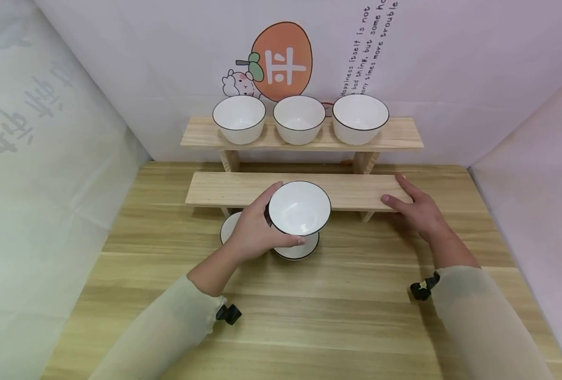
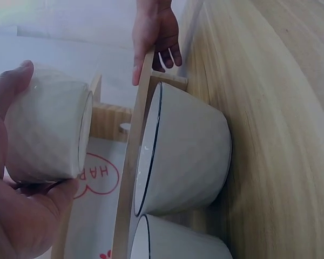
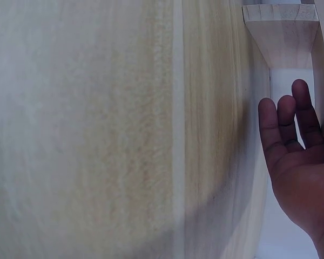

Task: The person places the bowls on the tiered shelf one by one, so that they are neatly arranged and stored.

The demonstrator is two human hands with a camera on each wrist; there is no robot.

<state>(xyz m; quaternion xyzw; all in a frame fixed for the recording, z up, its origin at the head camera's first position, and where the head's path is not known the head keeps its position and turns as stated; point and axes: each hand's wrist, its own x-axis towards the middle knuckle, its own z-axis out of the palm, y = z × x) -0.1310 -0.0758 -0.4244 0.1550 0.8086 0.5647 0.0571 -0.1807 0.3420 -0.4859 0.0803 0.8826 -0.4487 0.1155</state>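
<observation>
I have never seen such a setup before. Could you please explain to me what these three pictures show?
There is no machine here, only a person's two bare hands. The large picture comes from a camera worn on the head, looking forward and down. The other two come from cameras on the wrists; in the left one the table looks tipped on its side. The left hand holds a white bowl. The right hand rests on the right end of the lower shelf. Three similar bowls stand on the upper shelf, and two more bowls stand on the table.
</observation>
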